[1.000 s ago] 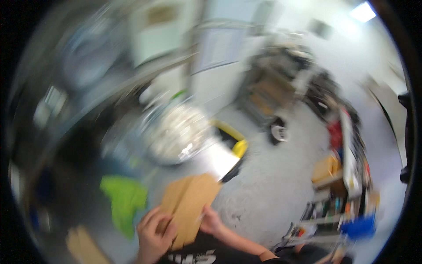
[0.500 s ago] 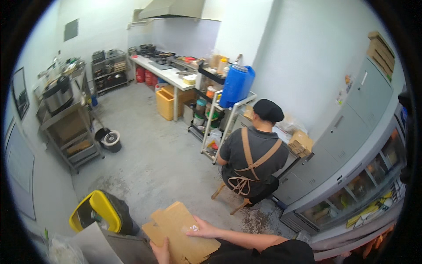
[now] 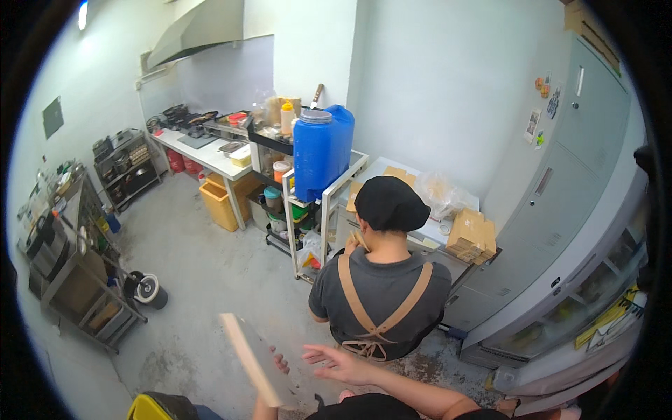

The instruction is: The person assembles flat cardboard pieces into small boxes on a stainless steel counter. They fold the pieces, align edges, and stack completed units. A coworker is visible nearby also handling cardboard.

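A stack of flat brown cardboard (image 3: 253,360) stands tilted almost on edge at the lower middle, its pale long edge turned toward me. My left hand (image 3: 281,361) grips it, with fingertips showing at its right side. The board hides most of that palm. Just right of the cardboard, my right hand (image 3: 337,364) is apart from it, fingers stretched out and holding nothing. Ahead, a seated person (image 3: 381,280) in a black cap, dark shirt and tan-strapped apron has their back to me. A small piece of cardboard (image 3: 359,240) shows near that person's raised hand.
Folded cardboard boxes (image 3: 472,236) lie stacked on the white table (image 3: 392,168) beyond the person. A blue jug (image 3: 323,150) tops a white rack. Grey lockers (image 3: 560,168) line the right. At left stand a bucket (image 3: 150,290) and a yellow-rimmed bin (image 3: 148,407).
The cardboard has turned from lying face-up to nearly edge-on. My right hand has let go of it and opened. The view has moved closer to the seated person, whose hand is now raised.
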{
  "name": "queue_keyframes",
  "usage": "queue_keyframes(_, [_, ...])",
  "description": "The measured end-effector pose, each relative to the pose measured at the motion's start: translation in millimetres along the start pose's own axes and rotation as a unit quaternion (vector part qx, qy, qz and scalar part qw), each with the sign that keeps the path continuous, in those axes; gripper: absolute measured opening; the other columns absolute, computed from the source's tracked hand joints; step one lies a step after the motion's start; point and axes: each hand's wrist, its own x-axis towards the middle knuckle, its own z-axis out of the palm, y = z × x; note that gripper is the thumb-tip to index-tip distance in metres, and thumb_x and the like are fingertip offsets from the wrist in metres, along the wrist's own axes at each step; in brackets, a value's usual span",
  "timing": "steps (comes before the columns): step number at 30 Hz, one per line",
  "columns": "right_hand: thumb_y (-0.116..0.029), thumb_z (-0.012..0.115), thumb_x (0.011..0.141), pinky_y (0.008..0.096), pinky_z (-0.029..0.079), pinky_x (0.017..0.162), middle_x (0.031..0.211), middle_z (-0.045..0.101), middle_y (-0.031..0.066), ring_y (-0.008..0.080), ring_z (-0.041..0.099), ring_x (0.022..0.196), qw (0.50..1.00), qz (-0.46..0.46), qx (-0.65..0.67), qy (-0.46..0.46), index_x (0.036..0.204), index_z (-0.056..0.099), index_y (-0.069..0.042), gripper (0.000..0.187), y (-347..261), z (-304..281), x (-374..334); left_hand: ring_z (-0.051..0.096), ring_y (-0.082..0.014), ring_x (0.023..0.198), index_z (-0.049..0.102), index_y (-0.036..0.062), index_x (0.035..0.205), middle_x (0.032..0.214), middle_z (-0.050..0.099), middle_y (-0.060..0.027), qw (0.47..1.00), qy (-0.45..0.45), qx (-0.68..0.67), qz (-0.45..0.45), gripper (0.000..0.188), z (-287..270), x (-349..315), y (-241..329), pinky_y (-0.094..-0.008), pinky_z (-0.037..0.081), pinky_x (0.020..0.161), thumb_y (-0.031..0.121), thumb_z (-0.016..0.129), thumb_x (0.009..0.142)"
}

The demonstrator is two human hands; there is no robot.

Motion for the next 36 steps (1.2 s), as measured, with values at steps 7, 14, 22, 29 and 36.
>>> queue_keyframes(7, [-0.023,0.066,0.087,0.0357,0.048,0.088,0.116,0.062,0.0123,0.0230,0.060,0.106,0.930,0.149,-0.103,0.319,0.127,0.052,-0.007,0.046,37.2,-58.4,-60.4,0.054,-0.0241,0.085,0.046,0.0092,0.128,0.100,0.056,-0.0110,0.962,0.036,-0.173,-0.207,0.055,-61.8,170.7,3.4,-0.0399,0.046,0.073,0.051,0.044,0.092])
queue_keyframes(14, [-0.011,0.065,0.087,0.0302,0.049,0.082,0.108,0.062,0.0100,0.0177,0.060,0.099,0.734,0.297,0.042,0.609,0.125,0.050,-0.002,0.042,98.9,37.4,-40.0,0.054,-0.0283,0.112,0.044,0.0152,0.137,0.131,0.053,-0.0081,0.826,0.315,0.299,-0.360,0.082,-39.9,241.3,-21.8,-0.0469,0.044,0.095,0.077,0.038,0.082])
queue_keyframes(22, [-0.021,0.063,0.090,0.0337,0.049,0.084,0.114,0.060,0.0128,0.0211,0.059,0.101,0.687,0.333,0.110,0.636,0.128,0.050,-0.006,0.043,34.6,216.0,144.3,0.059,-0.0255,0.104,0.053,-0.0086,0.122,0.119,0.060,-0.0175,0.643,0.165,0.658,-0.356,0.095,-54.9,459.4,49.3,-0.0404,0.047,0.090,0.075,0.049,0.079])
queue_keyframes(29, [-0.019,0.060,0.091,0.0363,0.050,0.079,0.112,0.062,0.0153,0.0221,0.060,0.094,0.570,0.394,0.120,0.711,0.130,0.049,-0.005,0.043,0.3,319.1,240.6,0.060,-0.0265,0.107,0.053,-0.0084,0.123,0.116,0.062,-0.0194,0.623,0.039,0.673,-0.397,0.089,-14.5,474.1,73.3,-0.0373,0.046,0.090,0.070,0.049,0.082])
queue_keyframes(36, [-0.027,0.063,0.087,0.0355,0.045,0.089,0.126,0.050,0.0142,0.0227,0.053,0.107,0.331,-0.124,0.150,0.924,0.138,0.029,-0.002,0.067,23.0,357.5,327.1,0.064,-0.0177,0.086,0.061,0.0024,0.114,0.097,0.068,-0.0098,0.512,-0.314,0.546,-0.584,0.042,83.6,225.5,119.1,-0.0313,0.052,0.077,0.039,0.050,0.096])
